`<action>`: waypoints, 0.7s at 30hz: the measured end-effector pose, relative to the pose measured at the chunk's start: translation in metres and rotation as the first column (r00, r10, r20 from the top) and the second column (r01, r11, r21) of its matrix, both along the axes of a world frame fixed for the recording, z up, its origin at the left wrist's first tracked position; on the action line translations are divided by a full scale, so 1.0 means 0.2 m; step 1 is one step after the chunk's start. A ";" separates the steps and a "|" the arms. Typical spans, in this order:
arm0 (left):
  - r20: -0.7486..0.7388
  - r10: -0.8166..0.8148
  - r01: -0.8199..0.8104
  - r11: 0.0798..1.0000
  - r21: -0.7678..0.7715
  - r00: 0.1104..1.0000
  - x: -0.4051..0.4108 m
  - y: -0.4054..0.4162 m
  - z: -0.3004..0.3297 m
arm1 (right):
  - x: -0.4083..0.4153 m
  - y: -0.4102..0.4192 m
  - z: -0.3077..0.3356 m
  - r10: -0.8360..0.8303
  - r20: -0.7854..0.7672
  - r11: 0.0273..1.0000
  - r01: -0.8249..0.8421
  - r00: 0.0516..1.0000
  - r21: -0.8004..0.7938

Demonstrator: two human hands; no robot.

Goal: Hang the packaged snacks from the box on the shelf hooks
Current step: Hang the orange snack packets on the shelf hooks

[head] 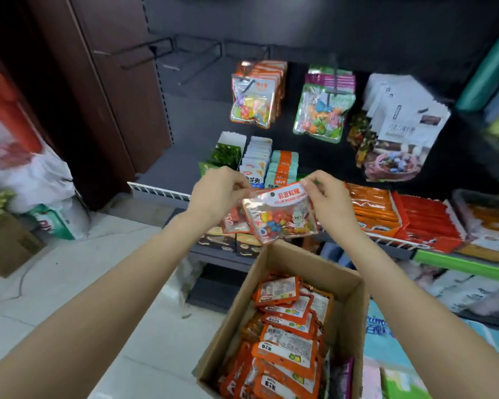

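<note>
- Two hands — left hand (pixel 218 194) and right hand (pixel 326 194) — pinch one snack packet (pixel 281 216) by its top corners.
- Below the grip: cardboard box (pixel 355 306) of packets.
- Above it — shelf hooks (pixel 144 53), some bare.

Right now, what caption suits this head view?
Both hands, left hand and right hand, pinch a candy packet above the cardboard box, below hanging packets.

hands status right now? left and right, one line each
Left hand: pinching the top left corner of the candy packet.
Right hand: pinching the packet's top right corner, above the cardboard box.
</note>
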State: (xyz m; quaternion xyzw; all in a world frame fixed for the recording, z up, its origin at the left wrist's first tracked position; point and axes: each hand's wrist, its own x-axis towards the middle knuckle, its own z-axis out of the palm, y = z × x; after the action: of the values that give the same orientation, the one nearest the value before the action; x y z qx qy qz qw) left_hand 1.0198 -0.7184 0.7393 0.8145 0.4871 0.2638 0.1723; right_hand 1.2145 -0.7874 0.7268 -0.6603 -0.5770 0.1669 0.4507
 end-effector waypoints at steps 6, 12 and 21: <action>0.018 0.002 -0.004 0.996 0.092 1.000 -0.24 0.24 0.22 | -0.26 0.25 0.22 0.030 -0.094 0.985 -0.013 0.995 0.173; 0.070 0.039 -0.047 0.993 0.110 0.997 -0.56 0.62 0.35 | -0.59 0.58 0.29 0.090 0.022 0.974 -0.093 0.996 0.206; 0.030 0.115 -0.117 0.989 0.095 0.993 -0.91 1.11 0.40 | -0.87 1.05 0.31 -0.155 -0.031 0.953 0.158 0.987 0.258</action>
State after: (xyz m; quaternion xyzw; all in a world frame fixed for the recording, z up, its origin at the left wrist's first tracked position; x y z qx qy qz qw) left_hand 0.8383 -0.4964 0.8184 0.7888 0.5183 0.3067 0.1230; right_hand 1.0402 -0.5775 0.7893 -0.6383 -0.5374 0.0570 0.5481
